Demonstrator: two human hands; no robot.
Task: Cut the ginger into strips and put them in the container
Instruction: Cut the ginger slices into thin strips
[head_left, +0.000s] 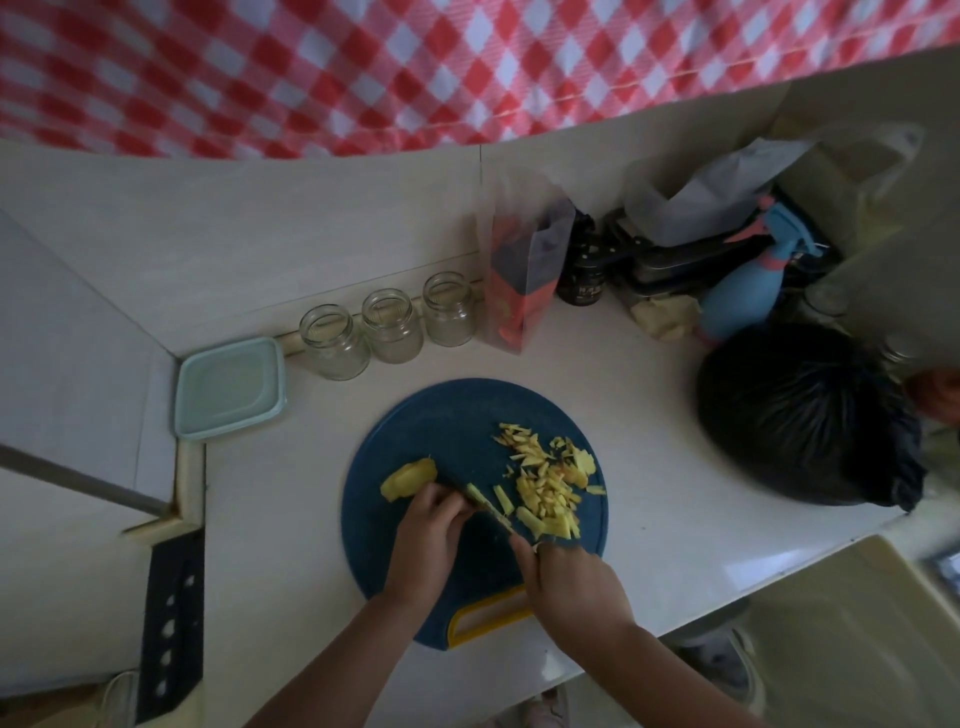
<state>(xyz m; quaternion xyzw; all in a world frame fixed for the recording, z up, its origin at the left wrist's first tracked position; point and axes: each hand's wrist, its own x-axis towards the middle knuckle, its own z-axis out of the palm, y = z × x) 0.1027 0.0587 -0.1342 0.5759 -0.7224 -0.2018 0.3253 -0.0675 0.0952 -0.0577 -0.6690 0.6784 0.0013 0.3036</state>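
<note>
A round blue cutting board (441, 415) lies on the counter. My left hand (434, 525) holds down a piece of ginger at the knife's edge, with its fingers curled. A peeled yellow ginger chunk (408, 478) lies just left of that hand. My right hand (566, 577) grips the handle of a knife (485, 506), whose blade points up-left across the board. A pile of cut ginger strips (550, 478) is spread over the board's right half. A pale green lidded container (228, 387) sits at the far left of the counter.
Three empty glass jars (389, 325) stand in a row behind the board. A red and clear bag (524, 275) stands beside them. A black plastic bag (800, 415), a blue spray bottle (748, 275) and a dark jar (582, 280) crowd the right side.
</note>
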